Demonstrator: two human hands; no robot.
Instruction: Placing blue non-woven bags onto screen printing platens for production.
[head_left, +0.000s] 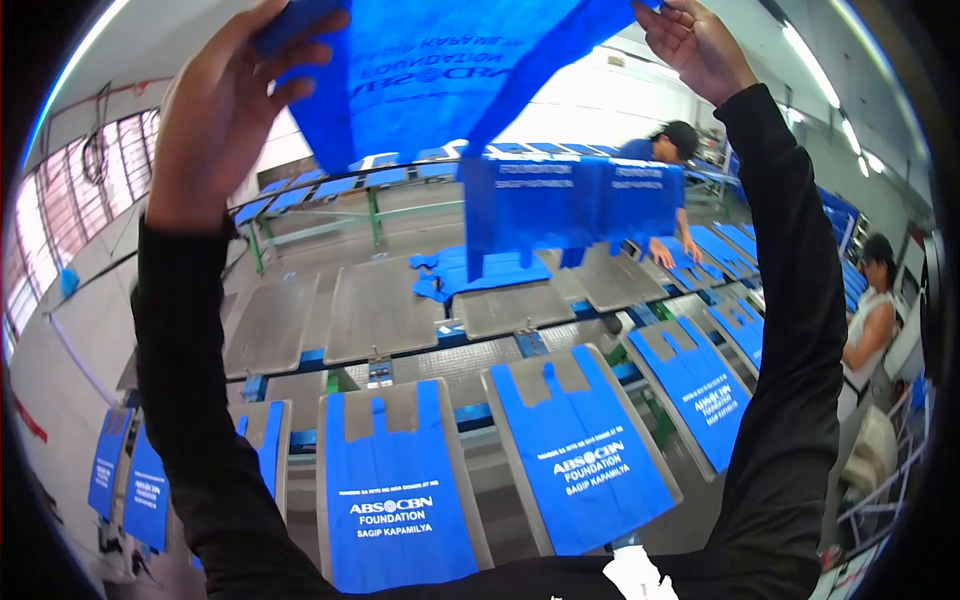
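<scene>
A blue bag [430, 80] is held overhead, pinched at its handles by the left hand [225, 110] and right hand [695, 45], fingers closed on the fabric. Printed bags [395, 500] lie on the near boards; several grey boards [375, 310] behind are judged unfilled. More bags hang on a rail [570, 200].

Blue printed bags [395, 500] lie on grey pallets [375, 310] while two people [665, 150] work nearby.
</scene>
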